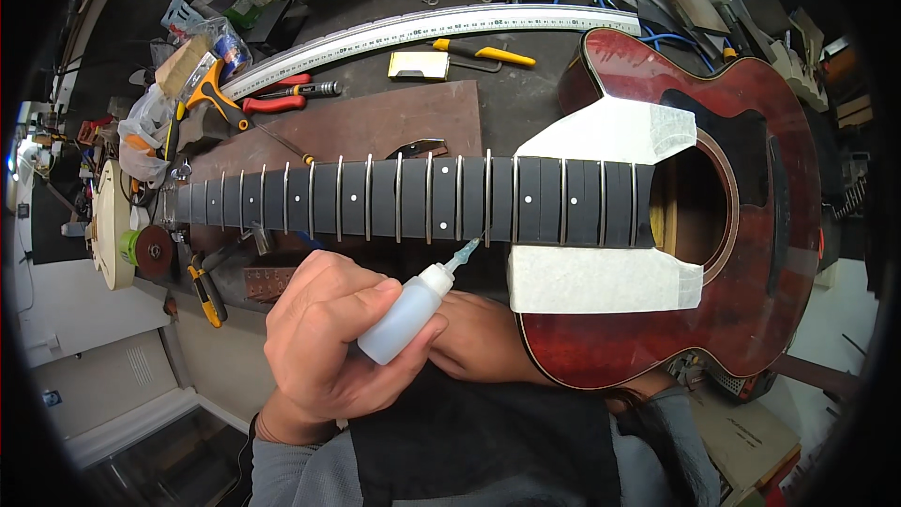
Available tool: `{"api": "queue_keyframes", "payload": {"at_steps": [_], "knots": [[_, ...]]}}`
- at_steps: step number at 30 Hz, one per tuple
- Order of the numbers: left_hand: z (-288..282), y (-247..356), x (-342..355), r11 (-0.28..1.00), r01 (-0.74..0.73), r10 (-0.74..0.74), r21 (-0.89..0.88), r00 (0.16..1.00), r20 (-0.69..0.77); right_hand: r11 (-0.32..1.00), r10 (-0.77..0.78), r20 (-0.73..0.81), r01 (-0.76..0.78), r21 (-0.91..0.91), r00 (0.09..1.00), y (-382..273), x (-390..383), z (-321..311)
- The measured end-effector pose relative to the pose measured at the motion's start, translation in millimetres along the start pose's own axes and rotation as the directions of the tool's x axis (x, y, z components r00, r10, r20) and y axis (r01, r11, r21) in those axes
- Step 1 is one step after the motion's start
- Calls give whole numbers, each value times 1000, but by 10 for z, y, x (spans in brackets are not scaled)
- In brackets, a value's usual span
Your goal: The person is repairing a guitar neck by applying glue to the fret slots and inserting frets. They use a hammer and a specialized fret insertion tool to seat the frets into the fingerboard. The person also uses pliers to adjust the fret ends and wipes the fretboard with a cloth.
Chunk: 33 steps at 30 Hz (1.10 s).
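My left hand (338,333) is closed around a small translucent squeeze bottle (404,319) with a white collar and a pale bluish tapered nozzle (462,255). The nozzle tip is at the near edge of the dark fretboard (413,211), close to a metal fret's end; whether it touches cannot be made out. A stringless red acoustic guitar (601,343) lies with its body to the right. White masking sheets (605,280) cover its top on both sides of the fretboard. My right forearm (497,338) reaches leftward beneath the guitar; the hand's fingers are hidden behind my left hand and the bottle.
Beyond the neck lie a brown board (413,117), a long ruler (413,33), a yellow-handled tool (488,52), red-handled pliers (277,103) and an orange clamp (214,94). A yellow-and-black tool (205,293) sits at near left. Scraps and hardware crowd the back.
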<state>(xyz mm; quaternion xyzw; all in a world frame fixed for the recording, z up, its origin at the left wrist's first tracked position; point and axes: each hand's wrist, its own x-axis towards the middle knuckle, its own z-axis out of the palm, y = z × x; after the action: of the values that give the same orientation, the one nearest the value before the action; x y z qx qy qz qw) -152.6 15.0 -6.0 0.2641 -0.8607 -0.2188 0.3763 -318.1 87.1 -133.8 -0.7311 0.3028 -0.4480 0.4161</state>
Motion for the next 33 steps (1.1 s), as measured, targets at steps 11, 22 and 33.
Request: {"api": "queue_keyframes", "payload": {"at_steps": [11, 22, 33], "knots": [[0, 11, -49, 1000, 3, -3, -5, 1000, -13, 1000, 23, 1, -23, 3, 1000, -21, -10, -13], [-35, -100, -72, 992, -22, 11, -128, 996, -83, 1000, 11, 18, -10, -28, 1000, -28, -5, -34], [100, -157, 99, 992, 98, -111, -79, 979, -173, 999, 16, -3, -16, -32, 1000, -9, -5, -1]]}}
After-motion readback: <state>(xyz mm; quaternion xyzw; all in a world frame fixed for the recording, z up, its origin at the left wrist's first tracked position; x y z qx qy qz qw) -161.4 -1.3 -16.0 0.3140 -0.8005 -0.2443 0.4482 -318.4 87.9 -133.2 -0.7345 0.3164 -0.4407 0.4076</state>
